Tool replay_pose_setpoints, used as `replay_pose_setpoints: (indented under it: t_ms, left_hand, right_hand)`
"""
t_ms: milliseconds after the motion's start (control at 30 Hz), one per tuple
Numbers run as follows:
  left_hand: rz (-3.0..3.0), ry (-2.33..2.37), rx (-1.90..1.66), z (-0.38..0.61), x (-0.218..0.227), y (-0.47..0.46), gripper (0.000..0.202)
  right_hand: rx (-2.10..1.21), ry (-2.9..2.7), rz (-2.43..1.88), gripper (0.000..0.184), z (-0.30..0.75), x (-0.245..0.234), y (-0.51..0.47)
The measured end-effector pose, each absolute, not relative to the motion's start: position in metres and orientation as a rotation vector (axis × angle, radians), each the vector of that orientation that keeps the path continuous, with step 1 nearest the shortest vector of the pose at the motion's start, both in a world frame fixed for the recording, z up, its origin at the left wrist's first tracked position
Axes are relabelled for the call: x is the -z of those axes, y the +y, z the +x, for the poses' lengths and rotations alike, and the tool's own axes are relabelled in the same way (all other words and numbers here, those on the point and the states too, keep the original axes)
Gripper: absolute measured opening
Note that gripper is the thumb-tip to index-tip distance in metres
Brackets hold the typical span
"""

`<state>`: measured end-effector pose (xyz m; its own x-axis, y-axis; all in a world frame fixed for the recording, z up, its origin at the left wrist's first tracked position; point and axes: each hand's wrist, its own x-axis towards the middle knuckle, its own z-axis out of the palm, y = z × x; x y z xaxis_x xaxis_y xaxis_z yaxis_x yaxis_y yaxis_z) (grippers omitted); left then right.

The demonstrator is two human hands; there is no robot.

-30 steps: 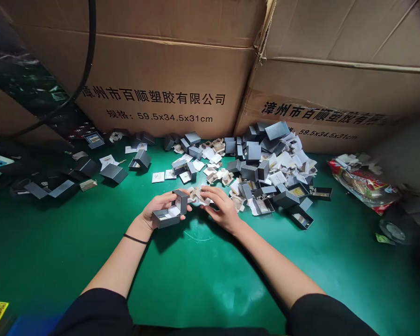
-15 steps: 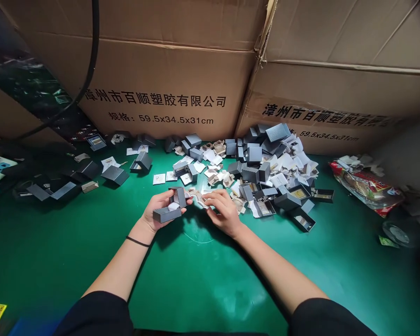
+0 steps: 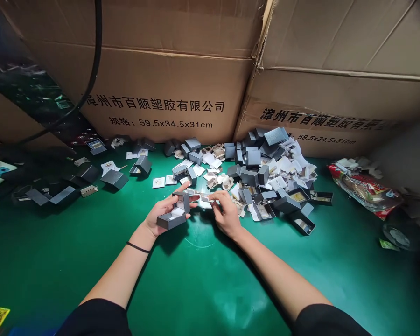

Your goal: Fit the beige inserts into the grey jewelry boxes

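My left hand (image 3: 158,215) is closed round a small dark grey hinged jewelry box (image 3: 171,219). Its lid stands up and a white insert (image 3: 177,212) shows inside. To the right, the bent fingers of my right hand (image 3: 227,212) pinch a small pale piece (image 3: 206,199) that looks like card or paper; its exact kind is too small to tell. Some left fingertips reach toward that piece. Just behind both hands lie white square cards (image 3: 158,182), an opened grey box (image 3: 180,173) and crumpled beige inserts (image 3: 217,181).
A heap of grey boxes (image 3: 253,157) and white papers (image 3: 290,163) lies at the back right. More boxes (image 3: 114,178) are scattered on the left. Large cartons (image 3: 161,77) wall off the back of the green table (image 3: 196,280). A red plastic bag (image 3: 364,189) lies at right.
The box in my left hand has shifted slightly right and turned, showing more of its white insert. My right fingers have left the beige pieces and now pinch a small pale piece.
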<state>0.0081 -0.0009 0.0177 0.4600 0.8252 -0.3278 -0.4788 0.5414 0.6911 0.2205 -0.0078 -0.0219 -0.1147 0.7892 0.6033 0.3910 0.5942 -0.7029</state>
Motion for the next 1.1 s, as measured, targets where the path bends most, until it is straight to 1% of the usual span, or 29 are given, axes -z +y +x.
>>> replay_pose_setpoints:
  t_ms: [67,200,300,400,533,600,667,733,933,1000,1100]
  left_hand:
    - [0.564,0.692,-0.836,0.009,-0.016,-0.001,0.065]
    - [0.543,0.669,-0.797,0.011,-0.013,-0.002,0.063]
    - [0.535,0.703,-0.786,0.013,-0.013,-0.003,0.064]
    - [0.538,0.735,-0.76,0.014,-0.012,-0.004,0.062]
    - [0.56,0.753,-0.732,0.014,-0.005,-0.004,0.048]
    - [0.57,0.752,-0.722,0.013,-0.002,-0.004,0.038]
    - [0.564,0.765,-0.731,0.013,-0.001,-0.003,0.034]
    - [0.537,0.79,-0.759,0.014,-0.003,-0.003,0.039]
    - [0.568,0.694,-0.788,0.019,-0.011,-0.005,0.076]
    - [0.58,0.67,-0.774,0.021,-0.009,-0.006,0.081]
    - [0.58,0.657,-0.745,0.021,-0.004,-0.005,0.08]
  right_hand:
    - [-0.512,-1.676,-1.025,0.016,0.219,0.024,-0.008]
    - [-0.638,-1.546,-1.1,0.018,0.218,0.027,-0.007]
    - [-0.732,-1.529,-1.128,0.017,0.219,0.026,-0.005]
    - [-0.837,-1.528,-1.113,0.02,0.22,0.025,-0.004]
    - [-0.991,-1.476,-1.07,0.029,0.221,0.025,-0.002]
    - [-1.074,-1.444,-1.045,0.03,0.222,0.025,-0.001]
    - [-1.151,-1.413,-1.021,0.028,0.221,0.025,-0.001]
    - [-1.199,-1.377,-1.004,0.028,0.221,0.024,0.0]
    - [-1.201,-1.255,-1.023,0.031,0.22,0.025,0.002]
    - [-1.207,-1.214,-1.023,0.036,0.22,0.026,0.002]
    - [-1.21,-1.165,-1.02,0.044,0.22,0.026,0.002]
